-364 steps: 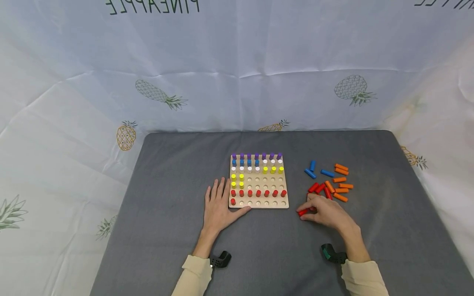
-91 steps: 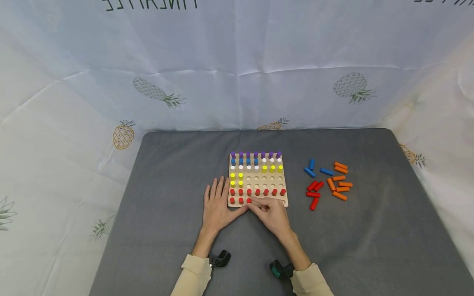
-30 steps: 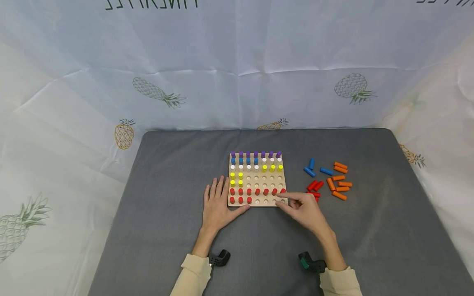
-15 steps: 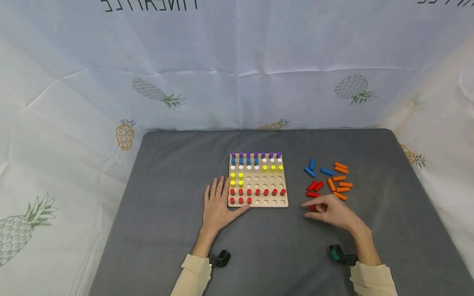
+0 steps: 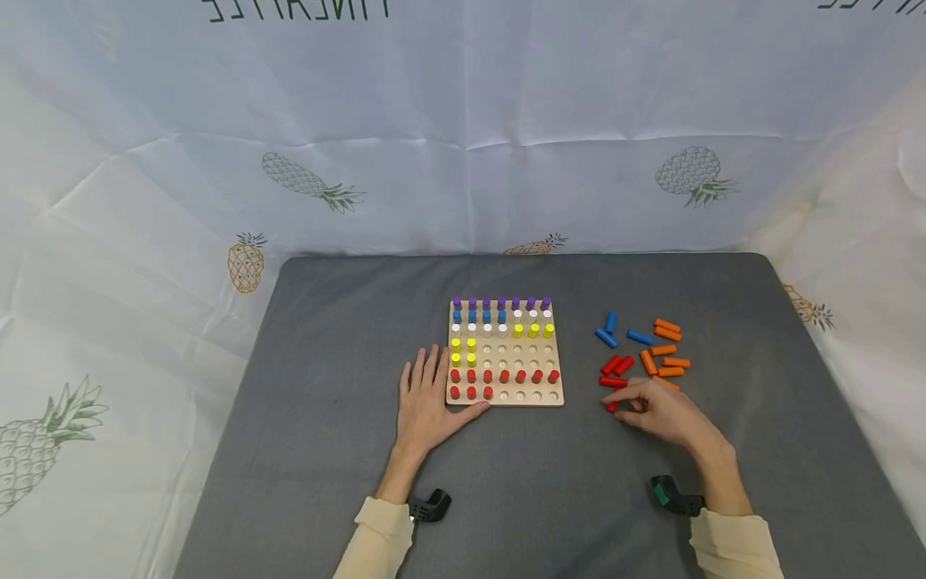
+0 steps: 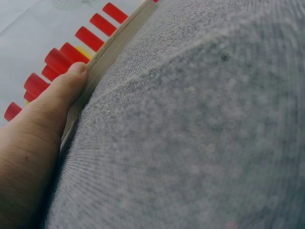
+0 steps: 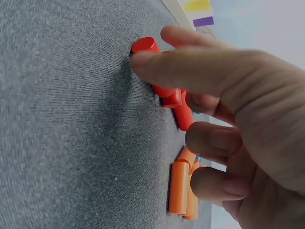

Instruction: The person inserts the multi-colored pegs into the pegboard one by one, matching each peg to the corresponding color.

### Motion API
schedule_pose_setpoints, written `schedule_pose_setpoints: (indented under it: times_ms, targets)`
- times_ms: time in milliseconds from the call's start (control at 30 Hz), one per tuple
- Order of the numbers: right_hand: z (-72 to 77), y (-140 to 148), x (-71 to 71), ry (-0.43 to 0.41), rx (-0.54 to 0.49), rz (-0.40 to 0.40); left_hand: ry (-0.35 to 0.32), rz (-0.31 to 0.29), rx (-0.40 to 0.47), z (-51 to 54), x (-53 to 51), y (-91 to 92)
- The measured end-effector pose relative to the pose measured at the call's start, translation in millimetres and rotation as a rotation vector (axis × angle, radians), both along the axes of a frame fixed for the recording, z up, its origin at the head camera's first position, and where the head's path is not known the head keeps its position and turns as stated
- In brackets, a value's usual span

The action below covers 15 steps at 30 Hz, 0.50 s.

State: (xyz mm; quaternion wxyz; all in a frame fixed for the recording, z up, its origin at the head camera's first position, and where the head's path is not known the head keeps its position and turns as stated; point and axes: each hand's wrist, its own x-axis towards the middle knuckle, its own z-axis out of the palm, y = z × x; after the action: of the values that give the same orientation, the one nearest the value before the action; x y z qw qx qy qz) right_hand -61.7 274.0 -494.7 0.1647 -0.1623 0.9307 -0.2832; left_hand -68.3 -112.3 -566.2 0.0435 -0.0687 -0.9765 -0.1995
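The left hand lies flat with fingers spread along the left side of a wooden peg board. In the left wrist view its thumb touches the board's edge. Several red, yellow, white, blue and purple pegs stand in the board. Right of the board, the right hand pinches a red peg between thumb and index finger, low at the cloth. The right wrist view shows the thumb partly covering that red peg, with the other fingers curled.
Several loose red pegs lie just beyond the right hand. Blue pegs and several orange pegs lie further back and to the right on the grey cloth. A patterned white curtain hangs behind the table.
The right hand has left the third red peg in the front row, moved right to the loose pegs, and its thumb and index finger have closed on one. The left hand has stayed put.
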Motion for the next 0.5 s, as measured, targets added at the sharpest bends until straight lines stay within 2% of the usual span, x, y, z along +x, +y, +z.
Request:
schedule_pose_setpoints:
  times_ms: [133,500]
  targets:
    - [-2.5,0.8,0.5,0.045,0.049,0.005,-0.004,0.0,0.0,0.4,0.4,0.1]
    - [2.1,-5.1,1.3,0.027,0.124,-0.006,-0.004,-0.002,0.007,-1.0,0.5,0.0]
